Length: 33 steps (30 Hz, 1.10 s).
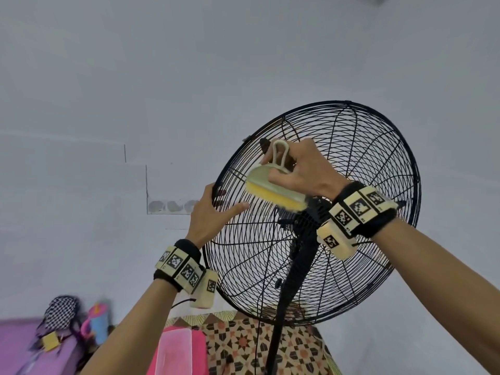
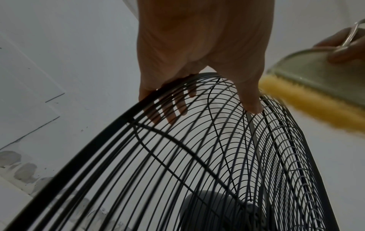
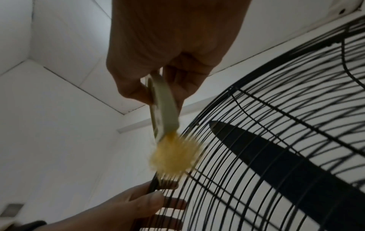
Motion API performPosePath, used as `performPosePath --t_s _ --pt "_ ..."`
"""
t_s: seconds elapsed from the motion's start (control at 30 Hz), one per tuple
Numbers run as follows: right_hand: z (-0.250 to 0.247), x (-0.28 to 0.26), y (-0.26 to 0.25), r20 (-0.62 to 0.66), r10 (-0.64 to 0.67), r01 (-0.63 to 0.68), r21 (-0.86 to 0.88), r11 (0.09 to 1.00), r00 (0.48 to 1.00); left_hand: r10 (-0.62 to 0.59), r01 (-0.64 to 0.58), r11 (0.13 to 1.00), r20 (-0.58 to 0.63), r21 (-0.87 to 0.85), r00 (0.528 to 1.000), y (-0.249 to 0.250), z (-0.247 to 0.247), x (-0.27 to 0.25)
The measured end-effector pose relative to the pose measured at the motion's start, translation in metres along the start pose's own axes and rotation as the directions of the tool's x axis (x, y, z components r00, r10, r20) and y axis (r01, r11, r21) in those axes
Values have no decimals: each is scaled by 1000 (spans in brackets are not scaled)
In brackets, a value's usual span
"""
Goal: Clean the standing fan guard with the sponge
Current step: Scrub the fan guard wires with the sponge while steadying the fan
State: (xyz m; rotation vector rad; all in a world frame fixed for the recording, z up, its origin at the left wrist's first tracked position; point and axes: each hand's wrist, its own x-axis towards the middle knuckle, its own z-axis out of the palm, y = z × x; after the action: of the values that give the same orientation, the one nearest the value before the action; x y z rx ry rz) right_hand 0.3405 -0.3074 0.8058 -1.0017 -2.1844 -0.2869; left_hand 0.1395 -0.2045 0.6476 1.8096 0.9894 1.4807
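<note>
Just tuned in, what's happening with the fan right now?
A person is cleaning the black wire fan guard. The left hand grips the guard's outer rim, fingers hooked behind the wires and thumb lying across the front. The right hand holds a handled sponge by its loop handle, its yellow part against the wires in the upper left of the guard. A dark blade shows behind the wires.

Guard [image 1: 351, 158]: thin black metal wire, matt. Sponge [image 1: 273, 194]: rough yellow pad, smooth pale green plastic back. Wall [image 1: 135, 77]: matt white.
</note>
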Motion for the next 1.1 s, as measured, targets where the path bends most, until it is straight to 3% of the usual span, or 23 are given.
performPosePath --t_s 0.1,0.27,0.4,0.53,0.6,0.7,0.87,1.0,1.1 --pt "8 -7 2 -38 -23 25 77 997 999 -6 6 1000 0 5 1000 1 0 0" --pt "5 -23 14 33 -87 88 -58 994 996 2 -2 1000 11 31 1000 2 -1 1" --pt "8 -38 13 -77 -179 176 -47 983 981 4 -6 999 36 51 999 1 -3 4" --pt "28 -65 28 46 -393 386 -322 865 919 5 -10 997 58 81 998 0 -5 5" --pt "31 -83 39 81 -367 369 -387 845 927 5 -10 996 60 83 998 0 -5 6" --pt "30 -101 47 25 -356 332 -428 841 934 2 -8 996 55 93 998 0 -5 7" --pt "41 -109 45 14 -442 385 -513 767 897 14 -17 995 30 100 999 0 -3 5" --pt "41 -115 47 -73 -351 272 -496 825 933 17 -21 996 41 91 999 -1 -4 6" --pt "46 -125 51 -119 -383 280 -495 823 916 26 -30 995 40 95 999 -1 -4 5"
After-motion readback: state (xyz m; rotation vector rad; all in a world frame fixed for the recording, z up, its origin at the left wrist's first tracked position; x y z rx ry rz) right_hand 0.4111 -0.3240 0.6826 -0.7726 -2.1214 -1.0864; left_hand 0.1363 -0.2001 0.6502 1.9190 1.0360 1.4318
